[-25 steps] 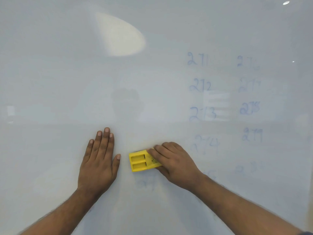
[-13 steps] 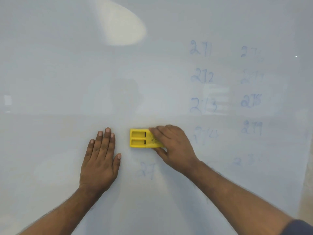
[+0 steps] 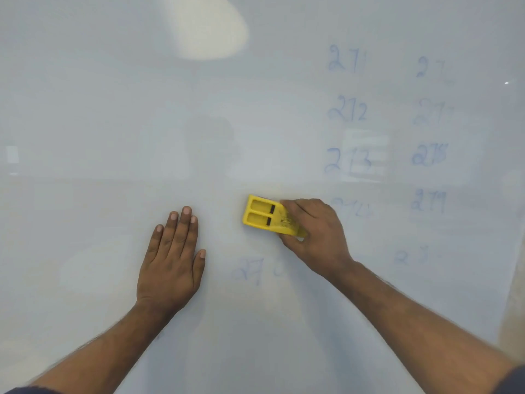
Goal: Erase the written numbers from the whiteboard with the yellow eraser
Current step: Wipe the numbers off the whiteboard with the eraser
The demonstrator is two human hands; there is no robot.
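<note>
Up from below slides the yellow eraser (image 3: 268,216), gripped by the right hand (image 3: 315,236); left hand (image 3: 173,257) flat, empty. Firm strokes should clear the numbers (image 3: 348,110) at two o'clock.

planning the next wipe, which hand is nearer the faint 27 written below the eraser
Right, though only slightly. The right hand, gripping the yellow eraser, sits just above and right of the faint 27. The left hand lies flat on the whiteboard to its left.
</note>
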